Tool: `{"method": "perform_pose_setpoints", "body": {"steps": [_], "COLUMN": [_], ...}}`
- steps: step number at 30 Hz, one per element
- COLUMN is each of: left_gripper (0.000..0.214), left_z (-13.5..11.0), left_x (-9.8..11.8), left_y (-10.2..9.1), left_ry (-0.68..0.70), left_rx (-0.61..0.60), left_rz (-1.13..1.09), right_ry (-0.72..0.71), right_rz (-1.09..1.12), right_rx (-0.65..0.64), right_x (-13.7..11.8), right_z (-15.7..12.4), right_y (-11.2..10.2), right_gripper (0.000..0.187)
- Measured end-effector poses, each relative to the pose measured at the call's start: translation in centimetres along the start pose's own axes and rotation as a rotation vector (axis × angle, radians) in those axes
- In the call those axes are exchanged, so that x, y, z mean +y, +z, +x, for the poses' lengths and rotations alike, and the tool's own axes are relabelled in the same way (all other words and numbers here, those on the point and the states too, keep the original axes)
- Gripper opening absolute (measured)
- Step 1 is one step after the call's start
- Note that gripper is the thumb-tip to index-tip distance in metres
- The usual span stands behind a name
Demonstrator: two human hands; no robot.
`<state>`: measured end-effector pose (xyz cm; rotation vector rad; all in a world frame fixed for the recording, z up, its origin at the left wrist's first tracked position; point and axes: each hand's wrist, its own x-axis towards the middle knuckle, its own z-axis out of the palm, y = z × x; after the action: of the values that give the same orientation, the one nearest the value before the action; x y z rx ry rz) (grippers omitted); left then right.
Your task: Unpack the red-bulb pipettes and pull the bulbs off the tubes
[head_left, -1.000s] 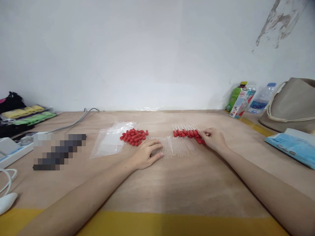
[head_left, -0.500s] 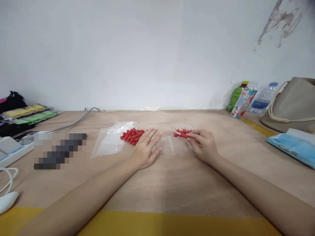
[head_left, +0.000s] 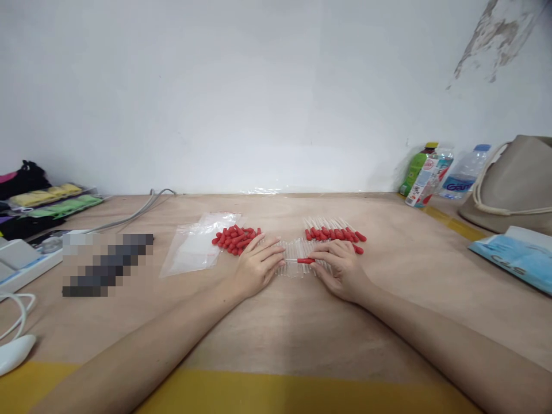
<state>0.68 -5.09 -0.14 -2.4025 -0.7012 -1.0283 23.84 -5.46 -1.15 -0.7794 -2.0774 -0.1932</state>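
Observation:
A row of clear glass dropper tubes (head_left: 297, 250) lies in the middle of the wooden table (head_left: 276, 328). Behind it to the right lie several finished droppers with red bulbs (head_left: 334, 234). A heap of loose red rubber bulbs (head_left: 235, 238) sits to the left. My right hand (head_left: 338, 270) pinches one dropper with a red bulb (head_left: 304, 260), held level over the tubes. My left hand (head_left: 256, 267) lies beside it with its fingers stretched towards the dropper's glass end, touching the tubes.
An empty clear plastic bag (head_left: 194, 247) lies left of the bulbs. A power strip (head_left: 26, 259), cables and a white mouse (head_left: 15, 352) are at the left. Bottles (head_left: 425, 175), a beige bag (head_left: 513, 181) and a blue tissue pack (head_left: 513, 256) stand at the right.
My right hand came back from the finished droppers towards me with one red-bulbed dropper in its fingers. My left hand shifted slightly right, fingers now meeting the dropper's end.

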Motion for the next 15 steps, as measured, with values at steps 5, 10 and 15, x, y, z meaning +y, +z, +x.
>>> {"method": "perform_pose_setpoints", "body": {"steps": [5, 10, 15], "left_gripper": [0.009, 0.01, 0.012], "left_z": [0.1, 0.3, 0.3], "left_x": [0.7, 1.4, 1.5], "left_y": [0.2, 0.2, 0.1], "left_ry": [0.054, 0.087, 0.09], "left_rx": [0.013, -0.022, -0.042], "left_rz": [0.01, 0.005, -0.03], "right_ry": [-0.028, -0.116, -0.19], "right_rz": [-0.072, -0.1, -0.12], "right_rx": [-0.041, -0.035, -0.007], "right_x": [-0.7, -1.1, -1.4], "right_z": [0.1, 0.1, 0.2], "right_y": [0.1, 0.5, 0.3], "right_gripper": [0.021, 0.013, 0.01]}}
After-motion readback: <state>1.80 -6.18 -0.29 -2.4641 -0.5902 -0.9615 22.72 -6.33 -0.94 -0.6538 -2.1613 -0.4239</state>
